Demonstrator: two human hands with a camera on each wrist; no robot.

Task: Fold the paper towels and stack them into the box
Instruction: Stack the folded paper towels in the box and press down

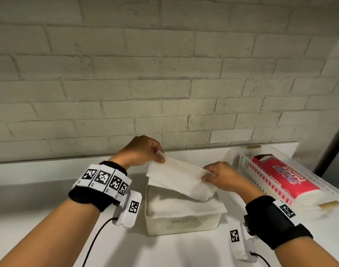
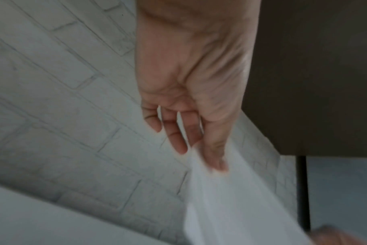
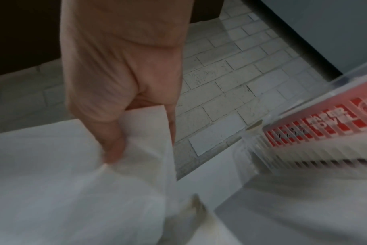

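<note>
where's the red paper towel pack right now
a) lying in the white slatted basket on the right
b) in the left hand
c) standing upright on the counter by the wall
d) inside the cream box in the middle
a: the red paper towel pack lies on its side in the white slatted basket to the right of the box, while the left hand and right hand pinch a paper towel over the box.

Towel stack [image 1: 176, 205] in box [image 1: 184, 224]; basket [image 1: 241, 166] right.

Soft matt paper towel [image 1: 181, 177]; smooth plastic box [image 1: 184, 224]; rough brick wall [image 1: 164, 74].
</note>
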